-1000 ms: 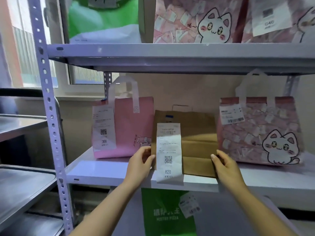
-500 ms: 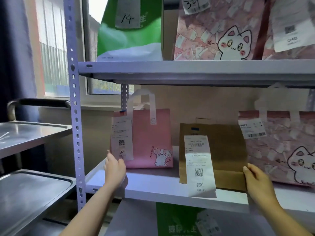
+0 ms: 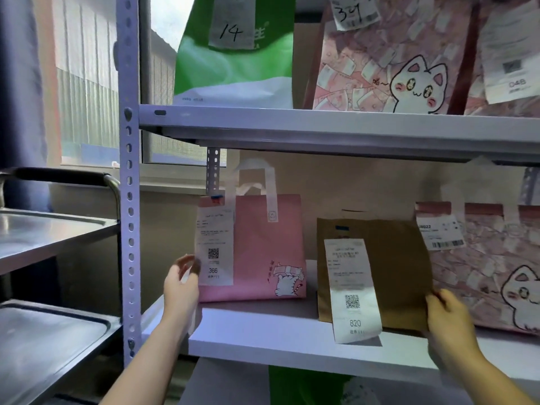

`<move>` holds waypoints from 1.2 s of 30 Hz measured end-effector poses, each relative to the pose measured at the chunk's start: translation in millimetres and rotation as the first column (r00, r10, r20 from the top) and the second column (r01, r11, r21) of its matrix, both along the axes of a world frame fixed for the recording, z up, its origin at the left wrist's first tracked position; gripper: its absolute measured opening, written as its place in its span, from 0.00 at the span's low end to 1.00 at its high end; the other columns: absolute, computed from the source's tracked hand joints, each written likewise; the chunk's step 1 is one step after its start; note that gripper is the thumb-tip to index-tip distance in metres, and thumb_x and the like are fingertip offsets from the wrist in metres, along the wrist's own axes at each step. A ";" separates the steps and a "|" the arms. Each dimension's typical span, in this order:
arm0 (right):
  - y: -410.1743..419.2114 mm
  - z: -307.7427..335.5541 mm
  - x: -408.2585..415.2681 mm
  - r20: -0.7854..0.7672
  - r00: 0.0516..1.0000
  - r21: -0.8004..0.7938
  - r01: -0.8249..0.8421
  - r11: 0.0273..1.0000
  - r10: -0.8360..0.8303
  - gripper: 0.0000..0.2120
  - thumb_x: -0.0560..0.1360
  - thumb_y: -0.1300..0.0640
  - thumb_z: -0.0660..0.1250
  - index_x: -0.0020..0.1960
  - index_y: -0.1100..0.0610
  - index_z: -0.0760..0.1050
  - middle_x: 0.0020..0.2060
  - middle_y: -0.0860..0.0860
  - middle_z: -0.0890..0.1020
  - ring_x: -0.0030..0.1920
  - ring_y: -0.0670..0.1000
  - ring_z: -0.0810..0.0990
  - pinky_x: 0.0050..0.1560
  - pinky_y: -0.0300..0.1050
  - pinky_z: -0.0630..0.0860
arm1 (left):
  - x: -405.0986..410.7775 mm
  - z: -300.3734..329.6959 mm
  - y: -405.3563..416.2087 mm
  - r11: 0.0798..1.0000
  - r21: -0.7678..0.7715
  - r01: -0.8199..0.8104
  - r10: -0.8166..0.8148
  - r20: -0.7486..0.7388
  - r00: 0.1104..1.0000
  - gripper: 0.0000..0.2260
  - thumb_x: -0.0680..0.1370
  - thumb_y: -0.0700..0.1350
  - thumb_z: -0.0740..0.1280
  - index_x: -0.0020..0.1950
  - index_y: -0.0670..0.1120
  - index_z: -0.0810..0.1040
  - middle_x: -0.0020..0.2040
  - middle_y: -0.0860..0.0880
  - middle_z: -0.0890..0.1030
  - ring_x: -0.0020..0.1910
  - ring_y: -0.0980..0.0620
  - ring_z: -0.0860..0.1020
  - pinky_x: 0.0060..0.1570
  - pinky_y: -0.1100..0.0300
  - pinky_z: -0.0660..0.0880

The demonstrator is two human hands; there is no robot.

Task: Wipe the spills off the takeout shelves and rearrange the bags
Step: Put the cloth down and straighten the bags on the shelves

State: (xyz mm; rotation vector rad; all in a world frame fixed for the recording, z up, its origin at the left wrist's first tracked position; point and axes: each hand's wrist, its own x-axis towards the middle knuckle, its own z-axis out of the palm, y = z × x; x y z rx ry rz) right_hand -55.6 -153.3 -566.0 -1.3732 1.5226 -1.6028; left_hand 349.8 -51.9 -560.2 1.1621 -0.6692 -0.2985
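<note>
White metal shelves (image 3: 292, 346) on a pale perforated upright (image 3: 128, 200) carry the takeout bags. On the upper shelf (image 3: 321, 124) stand a green bag (image 3: 233, 68) tagged 14 and a pink cat-print bag (image 3: 388, 62). On the middle shelf, from left to right, stand a plain pink bag (image 3: 263, 247) with white handles and receipt 366, a brown paper bag (image 3: 400, 273) with receipt 820, and another cat-print bag (image 3: 485, 267) touching the brown one's right side. Steel cart trays (image 3: 43, 346) sit to the left of the rack. The left hand (image 3: 181, 287) curls its fingers around the pink bag's left edge, gripping it. The right hand (image 3: 447, 314) grips the brown bag's lower right corner.
</note>
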 end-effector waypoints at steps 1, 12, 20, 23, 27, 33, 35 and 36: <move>-0.6 -0.2 2.5 -0.014 1.000 0.000 0.004 1.000 -0.004 0.11 0.80 0.55 0.55 0.44 0.56 0.74 0.42 0.58 0.79 0.44 0.63 0.77 0.45 0.55 0.74 | -0.8 0.4 0.8 1.000 -0.023 -0.015 0.015 -0.006 1.000 0.09 0.79 0.37 0.62 0.58 0.45 0.75 0.61 0.46 0.77 0.59 0.51 0.75 0.59 0.59 0.68; -6.1 6.9 19.0 -0.009 0.997 0.003 0.075 0.997 -0.075 0.10 0.80 0.59 0.56 0.56 0.60 0.74 0.45 0.58 0.77 0.44 0.59 0.75 0.46 0.53 0.72 | -0.7 -4.5 -2.6 0.999 -0.033 0.043 -0.043 0.026 0.999 0.21 0.80 0.46 0.64 0.72 0.48 0.66 0.63 0.54 0.72 0.60 0.55 0.71 0.58 0.60 0.66; -11.0 18.7 33.5 0.060 0.997 0.014 0.054 0.998 -0.055 0.15 0.80 0.61 0.56 0.65 0.59 0.71 0.59 0.61 0.75 0.58 0.63 0.72 0.59 0.56 0.69 | 5.3 -17.1 -9.9 0.979 0.191 0.070 -0.091 0.106 0.990 0.27 0.78 0.49 0.66 0.74 0.45 0.61 0.66 0.48 0.74 0.62 0.48 0.73 0.61 0.51 0.70; 0.0 11.4 36.2 0.044 0.999 0.001 0.027 1.000 -0.027 0.16 0.80 0.57 0.59 0.67 0.58 0.67 0.61 0.59 0.75 0.57 0.60 0.73 0.58 0.55 0.69 | 2.4 -16.8 -9.6 0.975 0.221 0.038 -0.072 0.147 0.987 0.26 0.79 0.47 0.64 0.74 0.44 0.61 0.65 0.47 0.75 0.63 0.47 0.73 0.59 0.53 0.70; 39.0 5.9 53.4 -0.116 0.993 -0.265 -0.017 0.964 -0.014 0.18 0.78 0.59 0.61 0.68 0.54 0.66 0.65 0.51 0.71 0.64 0.52 0.70 0.63 0.54 0.70 | 1.3 -18.8 -10.4 0.971 0.236 -0.028 -0.017 0.188 0.982 0.24 0.79 0.48 0.64 0.73 0.45 0.62 0.62 0.49 0.76 0.59 0.48 0.74 0.56 0.54 0.70; 65.5 24.1 127.3 -0.138 0.824 -0.047 -0.560 0.827 0.550 0.22 0.78 0.62 0.62 0.70 0.51 0.63 0.64 0.46 0.70 0.66 0.47 0.68 0.67 0.45 0.66 | 1.0 -19.7 -10.8 0.955 0.274 -0.113 0.055 0.211 0.976 0.22 0.80 0.48 0.62 0.72 0.45 0.63 0.62 0.46 0.77 0.52 0.50 0.73 0.51 0.55 0.69; 59.6 30.9 146.1 -0.157 0.800 0.055 -0.578 0.814 0.578 0.15 0.78 0.61 0.62 0.63 0.53 0.66 0.56 0.44 0.72 0.59 0.46 0.70 0.61 0.41 0.67 | -0.3 -18.7 -10.4 0.947 0.289 -0.143 0.075 0.234 0.969 0.21 0.80 0.47 0.62 0.72 0.44 0.63 0.63 0.46 0.76 0.52 0.49 0.73 0.50 0.55 0.69; 55.7 33.2 153.9 -0.163 0.815 0.100 -0.547 0.831 0.556 0.09 0.77 0.60 0.63 0.56 0.54 0.67 0.52 0.44 0.73 0.55 0.46 0.72 0.57 0.41 0.70 | -0.5 -18.6 -10.5 0.944 0.291 -0.155 0.084 0.242 0.967 0.21 0.80 0.47 0.61 0.72 0.44 0.63 0.63 0.46 0.76 0.53 0.49 0.73 0.50 0.55 0.69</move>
